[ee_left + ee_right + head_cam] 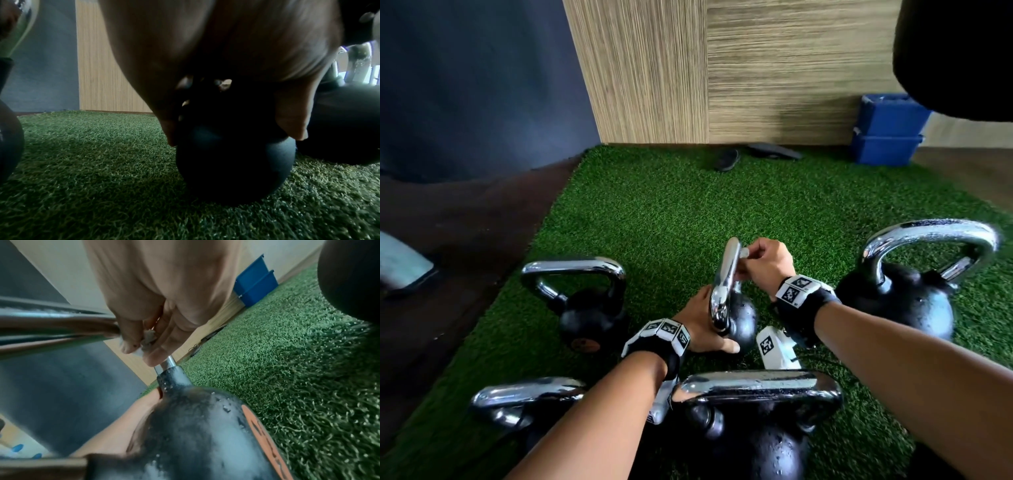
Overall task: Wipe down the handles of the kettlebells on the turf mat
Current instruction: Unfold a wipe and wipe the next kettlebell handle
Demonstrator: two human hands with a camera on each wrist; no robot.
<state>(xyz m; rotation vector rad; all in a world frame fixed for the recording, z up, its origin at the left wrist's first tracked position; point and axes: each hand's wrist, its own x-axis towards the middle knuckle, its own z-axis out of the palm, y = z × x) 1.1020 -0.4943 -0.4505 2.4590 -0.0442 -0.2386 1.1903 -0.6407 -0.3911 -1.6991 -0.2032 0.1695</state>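
Note:
Several black kettlebells with chrome handles stand on the green turf mat (671, 205). In the middle is a small kettlebell (739, 322) (232, 170) with its chrome handle (726, 274) (51, 324) turned edge-on to me. My left hand (705, 325) (205, 65) grips its black body from the left, fingers curled over the top. My right hand (763, 263) (148, 337) pinches a small white wipe (743, 253) (147, 339) against the far side of the handle, near where it joins the body.
Other kettlebells stand at left (582, 301), right (907, 294), near left (527, 404) and right in front of me (760, 428). Blue bins (887, 137) and dark flat items (726, 159) lie by the wooden wall. Dark flooring borders the mat on the left.

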